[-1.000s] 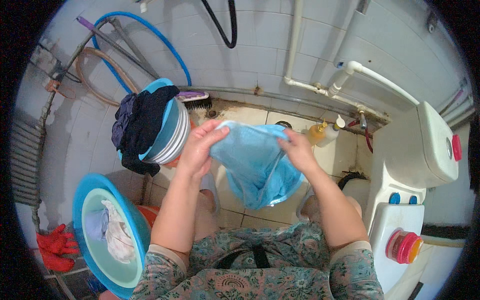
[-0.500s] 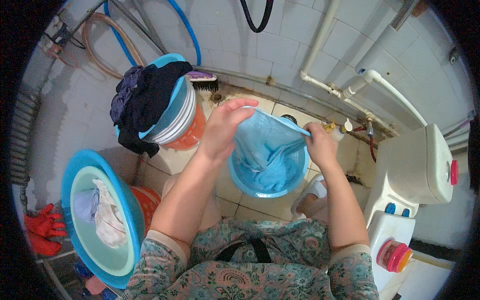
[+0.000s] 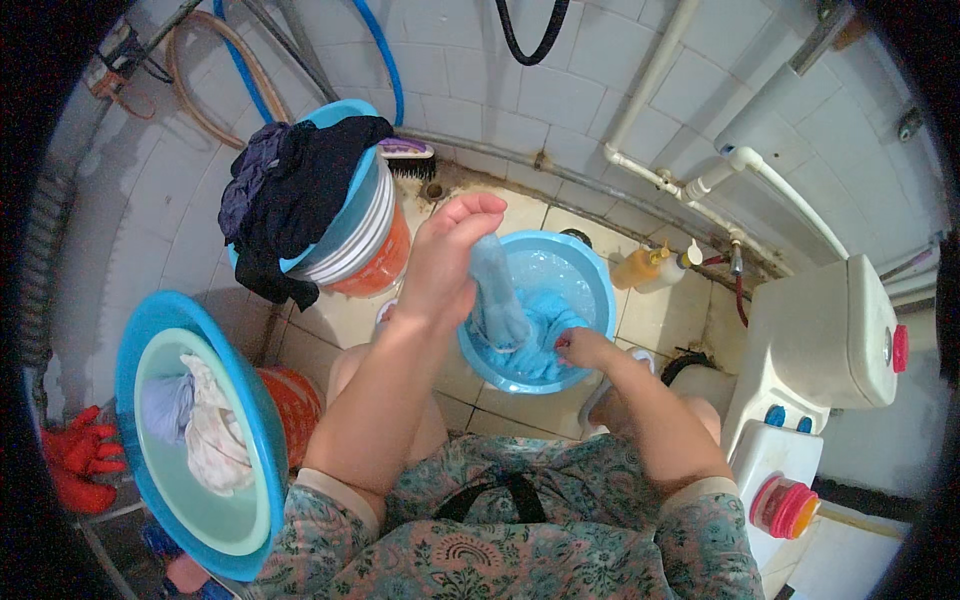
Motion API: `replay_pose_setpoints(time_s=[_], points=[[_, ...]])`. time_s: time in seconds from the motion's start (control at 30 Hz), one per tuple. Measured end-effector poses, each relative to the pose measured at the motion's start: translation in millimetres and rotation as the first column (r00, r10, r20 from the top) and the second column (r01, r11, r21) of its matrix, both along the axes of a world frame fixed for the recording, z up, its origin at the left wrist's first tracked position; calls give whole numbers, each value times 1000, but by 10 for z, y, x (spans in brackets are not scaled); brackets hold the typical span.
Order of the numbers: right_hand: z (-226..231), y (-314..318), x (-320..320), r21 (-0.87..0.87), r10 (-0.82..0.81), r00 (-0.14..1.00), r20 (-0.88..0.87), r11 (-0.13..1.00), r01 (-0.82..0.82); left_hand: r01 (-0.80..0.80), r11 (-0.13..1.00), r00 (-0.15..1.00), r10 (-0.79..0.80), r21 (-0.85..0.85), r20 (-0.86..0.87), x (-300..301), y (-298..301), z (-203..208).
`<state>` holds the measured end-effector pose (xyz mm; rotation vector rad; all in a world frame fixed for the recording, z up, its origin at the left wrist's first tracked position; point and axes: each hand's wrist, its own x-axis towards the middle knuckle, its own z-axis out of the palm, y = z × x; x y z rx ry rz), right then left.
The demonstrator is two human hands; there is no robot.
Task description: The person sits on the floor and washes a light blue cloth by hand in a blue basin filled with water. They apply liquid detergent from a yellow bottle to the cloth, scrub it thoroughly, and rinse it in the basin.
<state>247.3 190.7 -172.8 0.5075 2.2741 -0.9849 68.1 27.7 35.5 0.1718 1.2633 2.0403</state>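
Between my legs on the floor is a light blue basin (image 3: 540,238) of water. A wet, light blue cloth (image 3: 493,290) hangs into it, its upper end gathered in my left hand (image 3: 447,262), which is closed and raised over the basin's left side. The lower part lies bunched in the water. My right hand (image 3: 590,348) is low at the basin's right side, its fingers curled against the bunched cloth; they look closed on a fold of it. What kind of cloth it is, I cannot make out.
Dark clothes (image 3: 310,190) drape over a blue basin on an orange bucket (image 3: 385,262). At left, nested basins (image 3: 150,330) hold pale clothes. Two pump bottles (image 3: 640,266) stand right of my basin, beside the toilet (image 3: 815,320). A brush (image 3: 412,166) lies by the wall.
The cloth was stretched wide between both raised hands; now its top is gathered in my left hand. My right hand has dropped down and left to the cloth in the basin.
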Motion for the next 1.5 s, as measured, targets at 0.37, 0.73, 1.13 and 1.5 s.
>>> replay_pose_setpoints(time_s=[0.37, 0.73, 1.13, 1.5], points=[[-547, -337, -339, 207, -283, 958, -37, 936, 285, 11, 996, 999, -14, 88, 33, -91, -174, 54], [-518, -482, -577, 430, -134, 970, 201, 902, 35, -5, 976, 1000, 6, 220, -5, -164, -570, 195], [769, 163, -527, -364, -824, 536, -181, 563, 742, -90, 993, 995, 87, -82, -42, -413, -449, 8], [1668, 639, 0, -933, -971, -153, -182, 121, 339, 36, 828, 765, -384, -560, -518, -471, -420, -413]])
